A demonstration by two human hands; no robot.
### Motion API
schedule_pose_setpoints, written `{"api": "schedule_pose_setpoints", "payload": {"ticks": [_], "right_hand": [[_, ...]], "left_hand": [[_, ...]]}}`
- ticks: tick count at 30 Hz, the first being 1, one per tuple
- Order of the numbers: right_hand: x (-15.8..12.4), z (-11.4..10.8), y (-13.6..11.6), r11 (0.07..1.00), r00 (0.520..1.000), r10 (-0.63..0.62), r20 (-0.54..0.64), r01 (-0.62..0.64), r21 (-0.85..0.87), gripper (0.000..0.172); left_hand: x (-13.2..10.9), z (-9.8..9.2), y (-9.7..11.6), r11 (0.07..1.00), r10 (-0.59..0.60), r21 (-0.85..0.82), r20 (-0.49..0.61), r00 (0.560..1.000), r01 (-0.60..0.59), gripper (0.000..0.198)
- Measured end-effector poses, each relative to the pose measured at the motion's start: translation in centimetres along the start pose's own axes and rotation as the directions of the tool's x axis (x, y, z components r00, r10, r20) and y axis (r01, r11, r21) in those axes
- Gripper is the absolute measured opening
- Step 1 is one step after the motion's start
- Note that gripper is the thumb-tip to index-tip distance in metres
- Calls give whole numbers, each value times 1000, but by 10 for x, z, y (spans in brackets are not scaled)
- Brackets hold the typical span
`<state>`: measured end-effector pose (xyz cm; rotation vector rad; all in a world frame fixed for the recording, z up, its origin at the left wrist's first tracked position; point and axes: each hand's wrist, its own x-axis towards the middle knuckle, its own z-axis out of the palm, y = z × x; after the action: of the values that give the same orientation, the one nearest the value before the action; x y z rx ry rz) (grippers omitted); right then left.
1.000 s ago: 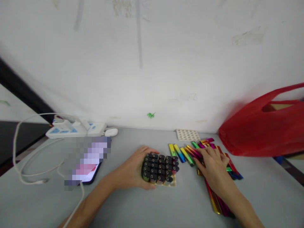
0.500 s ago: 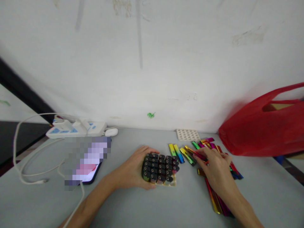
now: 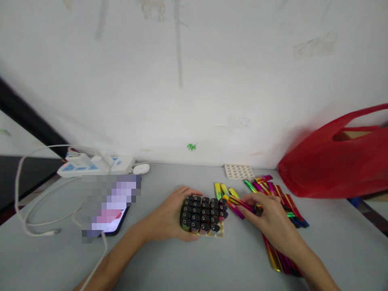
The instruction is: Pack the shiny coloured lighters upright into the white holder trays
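Right hand (image 3: 266,212): swings leftward from the foil heap (image 3: 274,190) since half a second ago, thumb and fingers pinching shiny red-and-orange sticks (image 3: 241,204); exactly how many, can't tell from here
Stick tips: right up by the far right corner of the block (image 3: 204,214), though whether they touch it is too close to call
Left hand (image 3: 169,216): steady as ever, curled firmly round the block's left side, thumb along the near edge
Block: black tops packed in rows, facing the camera, on a pale holder (image 3: 221,233) whose bare near right corner shows
Yellow sticks (image 3: 218,190): lying just beyond the block, between it and the white grid tray (image 3: 239,171) back at the wall (image 3: 151,101)
Right flank: foil heap spread on the grey table (image 3: 169,262), red bag (image 3: 330,165) behind
Left flank: phone (image 3: 119,222) and power strip (image 3: 123,165), well apart from the sticks
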<state>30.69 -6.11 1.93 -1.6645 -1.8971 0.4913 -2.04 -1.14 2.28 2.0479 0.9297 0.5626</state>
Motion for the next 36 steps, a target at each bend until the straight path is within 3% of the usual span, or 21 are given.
{"api": "schedule_pose_setpoints", "payload": {"ticks": [4,8,14,18,23,28,33,36], "right_hand": [[2,-3,-2,999,998,39,-46,-37,35,37],[3,-7,-5,958,988,133,-82,-107,267,42],[-2,3,-6,698,947,321,-25,-218,682,38],[-6,11,-17,501,959,260,113,-234,833,41],[-10,17,-29,399,935,224,275,-345,850,46],[-10,22,-33,308,876,213,433,-481,821,70],[-10,22,-40,225,877,183,445,-478,849,68],[-12,23,-44,300,907,166,387,-420,856,61]], "left_hand": [[1,0,2,1000,13,3,-10,1000,-13,87],[0,0,2,999,23,27,-19,1000,-22,89],[0,0,1,1000,11,21,-8,1000,-11,90],[0,0,3,1000,7,16,-15,1000,-7,86],[1,0,4,999,6,32,-15,1000,-5,85],[1,0,5,999,-16,32,-10,1000,16,78],[1,1,5,999,-6,32,-9,1000,6,79],[1,1,3,999,11,43,-11,1000,-10,79]]}}
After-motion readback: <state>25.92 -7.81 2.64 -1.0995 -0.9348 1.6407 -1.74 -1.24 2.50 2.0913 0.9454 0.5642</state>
